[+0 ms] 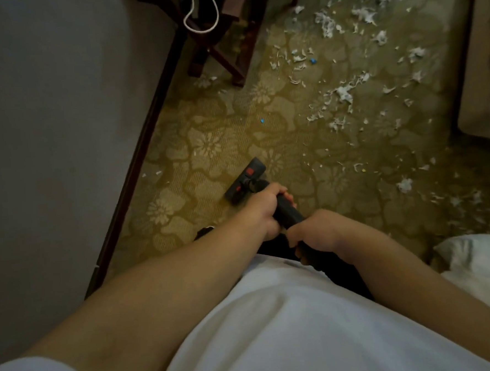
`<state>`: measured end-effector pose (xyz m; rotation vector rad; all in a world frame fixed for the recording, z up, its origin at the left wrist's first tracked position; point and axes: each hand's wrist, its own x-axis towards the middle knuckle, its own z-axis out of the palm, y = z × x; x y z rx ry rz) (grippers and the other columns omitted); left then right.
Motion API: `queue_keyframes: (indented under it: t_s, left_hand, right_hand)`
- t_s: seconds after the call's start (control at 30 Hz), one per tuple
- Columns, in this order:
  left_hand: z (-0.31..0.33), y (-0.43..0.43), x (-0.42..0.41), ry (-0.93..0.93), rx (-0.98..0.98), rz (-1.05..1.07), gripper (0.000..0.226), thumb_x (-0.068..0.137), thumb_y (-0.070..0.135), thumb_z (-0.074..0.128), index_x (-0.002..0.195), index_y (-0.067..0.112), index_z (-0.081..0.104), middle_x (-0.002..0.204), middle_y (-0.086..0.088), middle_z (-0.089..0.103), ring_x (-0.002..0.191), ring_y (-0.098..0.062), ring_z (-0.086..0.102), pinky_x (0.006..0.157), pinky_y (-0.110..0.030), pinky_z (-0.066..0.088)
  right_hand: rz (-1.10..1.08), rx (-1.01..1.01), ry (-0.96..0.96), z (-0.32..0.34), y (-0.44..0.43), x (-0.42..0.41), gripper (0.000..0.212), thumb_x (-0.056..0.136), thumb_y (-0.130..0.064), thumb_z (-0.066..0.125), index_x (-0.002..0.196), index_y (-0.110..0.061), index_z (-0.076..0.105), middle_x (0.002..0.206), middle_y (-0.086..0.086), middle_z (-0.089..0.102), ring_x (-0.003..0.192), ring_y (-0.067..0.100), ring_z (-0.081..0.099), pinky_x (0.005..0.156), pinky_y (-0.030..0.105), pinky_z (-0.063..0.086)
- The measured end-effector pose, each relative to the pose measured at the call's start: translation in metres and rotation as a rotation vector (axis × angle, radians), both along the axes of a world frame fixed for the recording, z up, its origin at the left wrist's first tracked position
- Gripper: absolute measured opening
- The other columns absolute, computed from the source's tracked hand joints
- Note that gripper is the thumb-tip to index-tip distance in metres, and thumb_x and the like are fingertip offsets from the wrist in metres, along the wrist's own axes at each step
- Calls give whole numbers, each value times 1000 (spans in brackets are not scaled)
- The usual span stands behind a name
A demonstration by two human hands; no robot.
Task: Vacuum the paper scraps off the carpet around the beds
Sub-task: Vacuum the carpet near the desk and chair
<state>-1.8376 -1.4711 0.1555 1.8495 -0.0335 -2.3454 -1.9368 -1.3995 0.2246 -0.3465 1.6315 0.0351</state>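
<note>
Down by the wall, the vacuum floor head (245, 182) sits flat on the floral carpet (207, 147); left hand (264, 210) and right hand (315, 235) both wrap the black wand (288, 211). Paper scraps (344, 93) litter the carpet ahead-right, beside the bed (478, 85).

The bare left arm (164, 287) reaches forward and down, and the left hand (264, 210) curls round the long black vacuum tube (290, 212). The bare right arm (401, 270) bends in; the right hand (315, 234) grips the tube just behind.
</note>
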Motion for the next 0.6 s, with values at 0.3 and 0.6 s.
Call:
queue_keyframes:
  t_s: [0.3,0.6]
  left_hand:
    - [-4,-19,58,-6,12,104,23,96,8,58,74,9,52,57,-4,51,57,-15,49,63,-33,50]
    - [-23,-105,192,-65,-49,197,24,93,9,59,70,10,52,54,-4,53,53,-17,52,54,-32,49]
  right_hand:
    - [68,-7,-5,-5,-25,50,19,86,-11,72,96,5,72,65,12,71,47,21,64,51,30,53]
    - [134,-83,-3,-22,-119,177,17,83,-14,74,92,1,74,79,16,77,71,30,71,76,44,63]
